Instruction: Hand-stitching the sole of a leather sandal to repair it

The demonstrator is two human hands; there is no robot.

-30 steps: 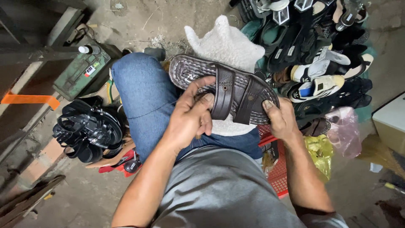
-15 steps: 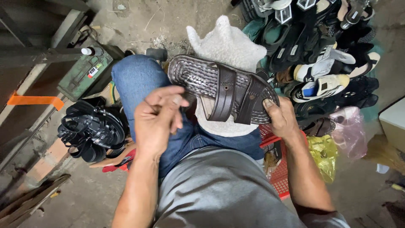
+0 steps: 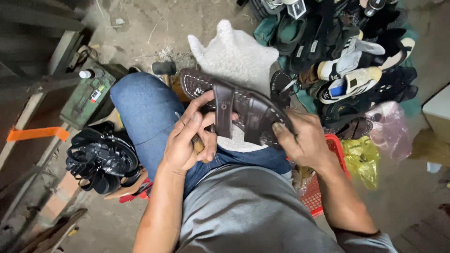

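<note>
A dark brown two-strap sandal (image 3: 236, 105) lies across the person's lap at the centre of the frame, its sole running from upper left to lower right over a white fleecy cloth (image 3: 236, 56). The left hand (image 3: 190, 136) is curled around the sandal's near edge by the first strap, thumb up on the footbed, and something small and tan shows between its fingers, too hidden to name. The right hand (image 3: 302, 140) grips the heel end at centre right, fingers closed over the rim. Below them are a blue-jeaned knee (image 3: 145, 107) and a grey shirt (image 3: 248, 211). A heap of mixed shoes (image 3: 347, 61) fills the upper right, black sandals (image 3: 101, 159) lie at the left, a green metal box (image 3: 89, 96) at upper left, and a red basket (image 3: 316, 194) sits at lower right.
</note>
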